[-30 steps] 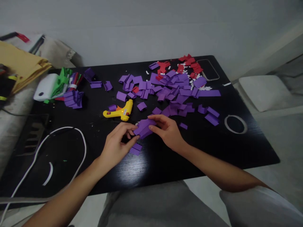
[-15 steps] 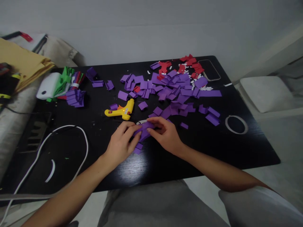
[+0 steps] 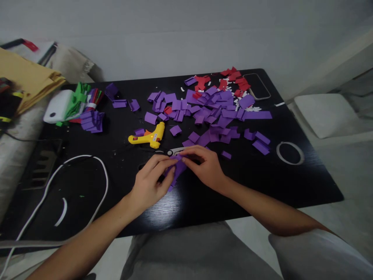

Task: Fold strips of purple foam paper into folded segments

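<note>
Between my two hands is a purple paper piece (image 3: 178, 169), pinched near its upper edge. My left hand (image 3: 153, 177) grips it from the left, thumb and fingers closed on it. From the other side, the thumb and forefinger of my right hand (image 3: 204, 165) pinch its upper right corner. Part of the paper is hidden by my fingers. Just beyond the hands lies a pair of scissors (image 3: 176, 150), partly covered. A yellow hot glue gun (image 3: 148, 137) rests to their left. Loose folded purple paper pieces (image 3: 210, 112) form a pile farther back.
Red paper pieces (image 3: 241, 83) and white scraps lie at the back right, near a phone (image 3: 256, 86). A tape ring (image 3: 302, 154) is at the right. On the left are a white cable (image 3: 107, 175), green strips (image 3: 78, 99) and a white box (image 3: 56, 107).
The purple paper has turned and tilted in my fingers, and my hands have shifted slightly. More of the scissors shows behind them. Things on the table stay in place.
</note>
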Tool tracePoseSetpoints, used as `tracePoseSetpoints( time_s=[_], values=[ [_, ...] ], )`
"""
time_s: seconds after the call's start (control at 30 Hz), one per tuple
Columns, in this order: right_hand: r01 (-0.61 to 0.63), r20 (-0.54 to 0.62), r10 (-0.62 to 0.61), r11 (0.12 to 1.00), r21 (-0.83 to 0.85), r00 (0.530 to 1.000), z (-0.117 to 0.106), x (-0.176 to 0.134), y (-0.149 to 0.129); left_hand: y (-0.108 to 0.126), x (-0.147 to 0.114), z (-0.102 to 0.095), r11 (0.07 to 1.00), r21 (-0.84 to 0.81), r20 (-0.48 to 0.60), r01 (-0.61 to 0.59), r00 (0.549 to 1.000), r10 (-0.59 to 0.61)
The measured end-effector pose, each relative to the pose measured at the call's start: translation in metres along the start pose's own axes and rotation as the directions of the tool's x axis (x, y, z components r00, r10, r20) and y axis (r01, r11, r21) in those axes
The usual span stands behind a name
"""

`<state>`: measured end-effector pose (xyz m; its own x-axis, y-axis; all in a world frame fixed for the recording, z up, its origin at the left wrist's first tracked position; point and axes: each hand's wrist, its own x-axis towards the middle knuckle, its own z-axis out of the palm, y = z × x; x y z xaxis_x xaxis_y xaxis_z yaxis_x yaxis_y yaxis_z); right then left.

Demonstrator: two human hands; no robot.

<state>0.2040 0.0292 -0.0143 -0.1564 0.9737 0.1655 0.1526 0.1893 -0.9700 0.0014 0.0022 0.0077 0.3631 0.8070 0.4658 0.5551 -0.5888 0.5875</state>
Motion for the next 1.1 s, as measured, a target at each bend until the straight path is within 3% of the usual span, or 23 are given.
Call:
tracePoseSetpoints(
  time_s=[0.17,0.37,0.5,0.63,0.77,1.1],
  values=[
    [0.083,0.034,-0.081,0.995,-0.062,0.996,-0.002,0.000,-0.002,0.002,0.001,-0.001,0.990,-0.108,0.038,0.089,0.996,-0.085],
    [-0.110,0.187,0.088,0.988,0.112,0.978,-0.009,0.003,-0.005,-0.002,0.000,-0.011,0.906,-0.364,0.154,0.216,0.973,-0.170],
    [-0.251,0.282,0.185,0.944,0.216,0.941,-0.012,0.006,-0.004,-0.008,0.004,-0.021,0.954,-0.285,0.205,0.089,0.978,-0.031],
    [-0.338,0.402,0.219,0.907,0.253,0.889,-0.011,0.006,-0.002,-0.012,0.008,-0.026,0.971,-0.234,0.301,-0.057,0.945,0.128],
    [-0.357,0.439,0.215,0.893,0.273,0.872,-0.010,0.005,-0.001,-0.013,0.007,-0.028,0.981,-0.164,0.352,-0.106,0.923,0.158],
    [-0.339,0.421,0.194,0.890,0.305,0.886,-0.011,0.003,-0.006,-0.013,0.008,-0.031,0.978,-0.112,0.295,-0.174,0.934,0.200]
  ],
)
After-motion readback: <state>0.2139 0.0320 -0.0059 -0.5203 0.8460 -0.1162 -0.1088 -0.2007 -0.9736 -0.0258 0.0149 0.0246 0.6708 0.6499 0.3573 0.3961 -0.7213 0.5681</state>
